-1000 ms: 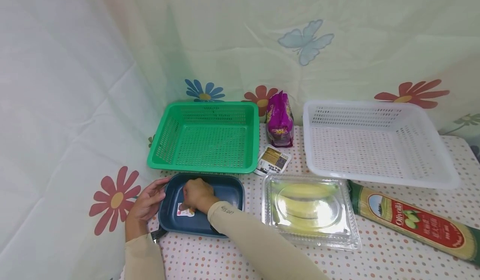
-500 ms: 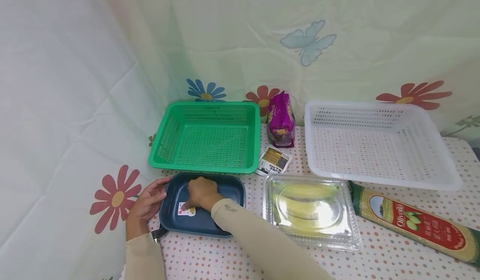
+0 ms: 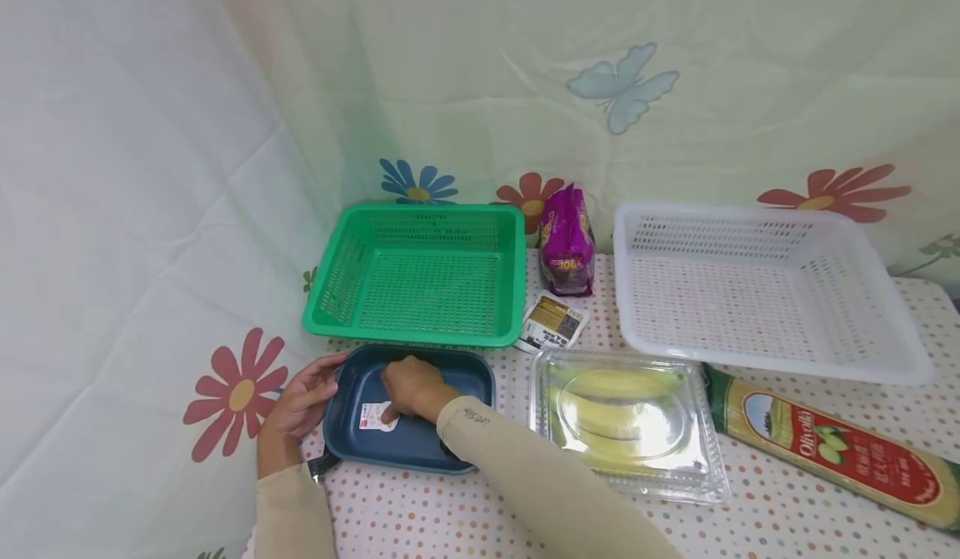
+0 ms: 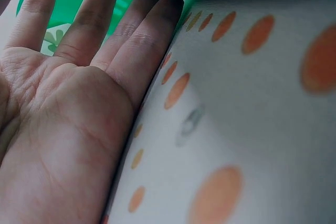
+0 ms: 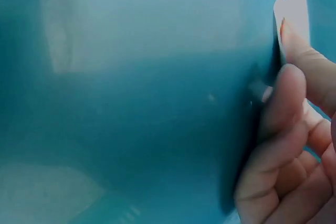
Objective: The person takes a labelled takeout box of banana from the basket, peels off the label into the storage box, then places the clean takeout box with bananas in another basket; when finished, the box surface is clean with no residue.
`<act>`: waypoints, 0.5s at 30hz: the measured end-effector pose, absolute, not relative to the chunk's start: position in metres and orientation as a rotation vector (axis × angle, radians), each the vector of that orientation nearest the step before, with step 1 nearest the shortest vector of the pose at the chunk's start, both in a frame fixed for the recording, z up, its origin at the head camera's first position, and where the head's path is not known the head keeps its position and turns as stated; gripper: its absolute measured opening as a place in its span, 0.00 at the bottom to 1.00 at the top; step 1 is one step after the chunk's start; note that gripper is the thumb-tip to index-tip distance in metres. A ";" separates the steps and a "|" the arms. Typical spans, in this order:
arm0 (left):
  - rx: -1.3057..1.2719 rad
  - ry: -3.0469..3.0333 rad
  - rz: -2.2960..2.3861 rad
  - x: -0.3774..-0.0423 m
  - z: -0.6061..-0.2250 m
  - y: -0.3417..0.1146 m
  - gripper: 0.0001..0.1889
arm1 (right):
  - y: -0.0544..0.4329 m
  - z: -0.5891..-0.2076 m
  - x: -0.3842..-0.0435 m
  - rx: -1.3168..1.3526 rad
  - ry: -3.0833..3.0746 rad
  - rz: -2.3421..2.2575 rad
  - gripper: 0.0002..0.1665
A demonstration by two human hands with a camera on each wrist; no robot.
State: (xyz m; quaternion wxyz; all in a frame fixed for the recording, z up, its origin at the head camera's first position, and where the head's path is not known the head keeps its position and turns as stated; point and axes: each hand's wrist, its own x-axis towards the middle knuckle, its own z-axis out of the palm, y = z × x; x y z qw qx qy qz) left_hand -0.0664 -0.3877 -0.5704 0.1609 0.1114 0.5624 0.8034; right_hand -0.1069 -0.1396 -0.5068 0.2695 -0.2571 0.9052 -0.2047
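A dark blue rectangular dish (image 3: 427,448) lies on the table, with a small white printed label (image 3: 372,416) on its bottom. My right hand (image 3: 415,386) is inside the dish, its fingers curled and its thumb on the label. In the right wrist view, the thumb (image 5: 299,51) lies over the label (image 5: 294,14); the other fingers bend below it and pinch nothing visible. Beside the dish's left end is my left hand (image 3: 302,401). Its fingers (image 4: 86,19) are fairly straight in the left wrist view, reaching to the dish's edge; exact contact is hard to tell.
Behind the dish stands a green basket (image 3: 429,336). To its right are a purple packet (image 3: 567,242), a small flat pack (image 3: 553,322) and a white basket (image 3: 772,361). A clear box of bananas (image 3: 628,417) and a spaghetti pack (image 3: 840,451) lie at right.
My right thumb has slid rightward over the label, and the right hand has shifted slightly right. The left hand stays by the dish. The whole view has drifted a little.
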 end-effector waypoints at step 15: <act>0.352 1.621 2.262 -0.067 -0.573 -0.388 0.28 | -0.112 -0.465 -0.099 -0.805 2.395 -0.641 0.23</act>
